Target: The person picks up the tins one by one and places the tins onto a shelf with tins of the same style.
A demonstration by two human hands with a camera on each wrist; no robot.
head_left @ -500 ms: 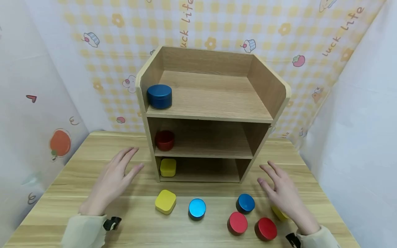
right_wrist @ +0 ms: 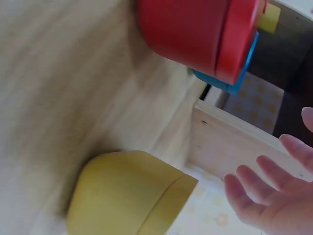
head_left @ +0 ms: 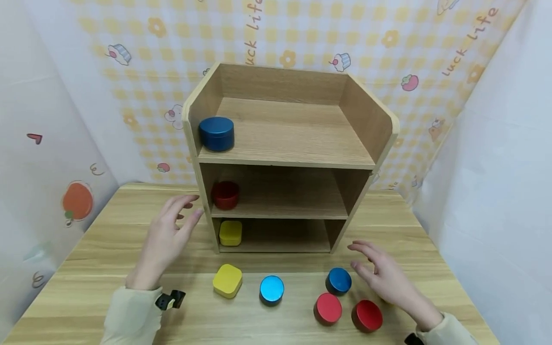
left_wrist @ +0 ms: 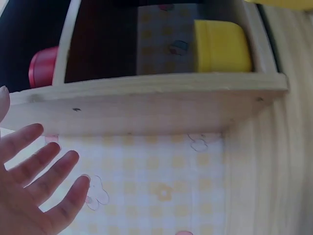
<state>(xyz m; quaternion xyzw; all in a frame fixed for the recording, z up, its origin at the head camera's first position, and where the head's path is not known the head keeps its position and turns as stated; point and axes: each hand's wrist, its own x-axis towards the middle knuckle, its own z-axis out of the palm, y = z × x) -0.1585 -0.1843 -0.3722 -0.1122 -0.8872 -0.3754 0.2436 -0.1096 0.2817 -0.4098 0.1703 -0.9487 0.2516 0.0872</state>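
My left hand (head_left: 161, 239) hovers beside the left wall of the wooden shelf (head_left: 276, 163), fingers loosely bent and holding nothing. In the left wrist view its spread fingers (left_wrist: 46, 171) are apart from the shelf's side. My right hand (head_left: 388, 282) is over the table just right of a blue round tin (head_left: 338, 281), its fingers relaxed and nothing in them. Two red round tins (head_left: 327, 309) (head_left: 367, 316) stand near it. In the right wrist view a yellow tin (right_wrist: 127, 196) lies below that hand; in the head view the hand mostly hides it.
On the shelf's left side sit a dark blue tin (head_left: 217, 134) on top, a red tin (head_left: 226, 195) in the middle and a yellow tin (head_left: 230, 233) at the bottom. Before it stand another yellow tin (head_left: 227, 281) and a light blue tin (head_left: 271, 290). Cloth hangs behind and at both sides.
My left hand has moved right and slightly up, closer to the shelf's side. My right hand has shifted left and down toward the blue tin, covering the yellow one. The tins stay put.
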